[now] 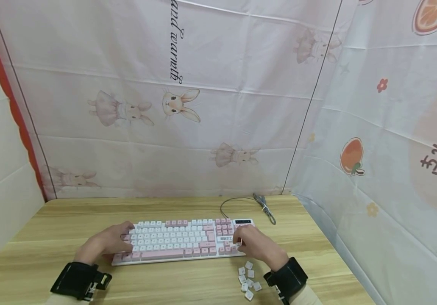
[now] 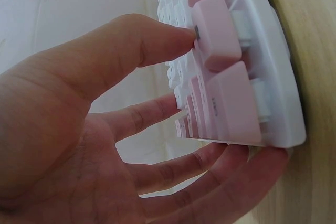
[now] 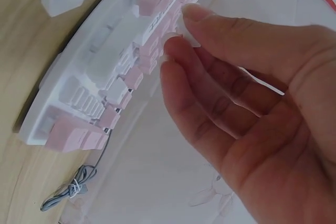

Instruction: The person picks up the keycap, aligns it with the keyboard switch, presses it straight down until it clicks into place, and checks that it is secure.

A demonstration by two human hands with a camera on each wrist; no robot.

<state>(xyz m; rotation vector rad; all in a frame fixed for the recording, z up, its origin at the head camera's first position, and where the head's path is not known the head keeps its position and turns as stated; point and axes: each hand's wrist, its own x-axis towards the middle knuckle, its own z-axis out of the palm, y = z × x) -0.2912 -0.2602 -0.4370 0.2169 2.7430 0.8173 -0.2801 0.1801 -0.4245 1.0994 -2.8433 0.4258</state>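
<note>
A white and pink keyboard (image 1: 162,254) lies across the table. My left hand (image 1: 105,242) holds its left end, the thumb on a pink corner key (image 2: 216,31) and other fingers against the side edge. Over the number pad, my right hand (image 1: 258,245) pinches a small white keycap (image 3: 188,31) between thumb and fingertips, mostly covered by them. Near that hand the pad has white spots without caps, seen in the right wrist view. Several loose white keycaps (image 1: 242,279) lie in front of the keyboard's right end, beside my right wrist.
A grey cable (image 1: 265,207), tied in a bundle, lies behind the keyboard's right end on the wooden table (image 1: 187,284). Printed cloth (image 1: 203,178) hangs behind the table, with more cloth (image 1: 393,178) at the right and a pale panel (image 1: 4,169) at the left.
</note>
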